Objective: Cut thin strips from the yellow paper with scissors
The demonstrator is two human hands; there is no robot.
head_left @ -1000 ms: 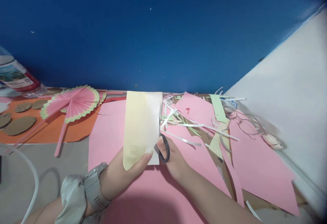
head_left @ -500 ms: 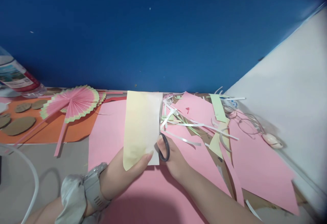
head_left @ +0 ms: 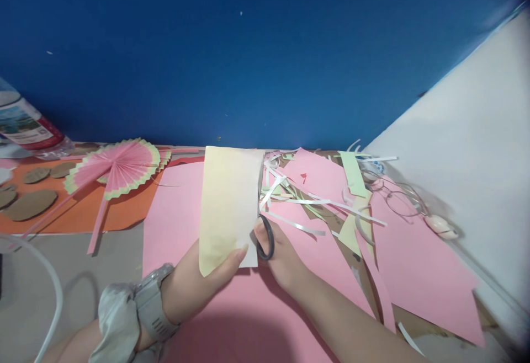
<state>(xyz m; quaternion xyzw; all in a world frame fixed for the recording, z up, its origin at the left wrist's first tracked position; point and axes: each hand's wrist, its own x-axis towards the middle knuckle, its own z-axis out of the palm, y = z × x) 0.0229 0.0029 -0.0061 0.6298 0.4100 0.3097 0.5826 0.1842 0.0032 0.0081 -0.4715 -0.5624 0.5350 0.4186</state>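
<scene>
My left hand (head_left: 219,269) grips the lower edge of a pale yellow sheet of paper (head_left: 226,203), thumb on top and fingers hidden behind. The sheet stands raised, its right side whiter and its lower left corner curling. At that right edge, my right hand (head_left: 281,252) is closed on a pair of scissors (head_left: 267,239), thumb through the black handle loop. The blades lie along the paper's edge and are mostly hidden by it. Under both hands spreads pink paper (head_left: 244,316).
White and green paper strips (head_left: 298,200) lie right of the sheet, among pink pieces (head_left: 418,258). Wire-rimmed glasses (head_left: 403,203) rest by the white wall. On the left are a folded pink paper fan (head_left: 128,167), brown cardboard ovals (head_left: 31,204) on orange paper, and a bottle (head_left: 28,123).
Hardly anything differs. Both hands, the scissors and the yellow paper keep nearly the same place, with a very slight shift of the whole view.
</scene>
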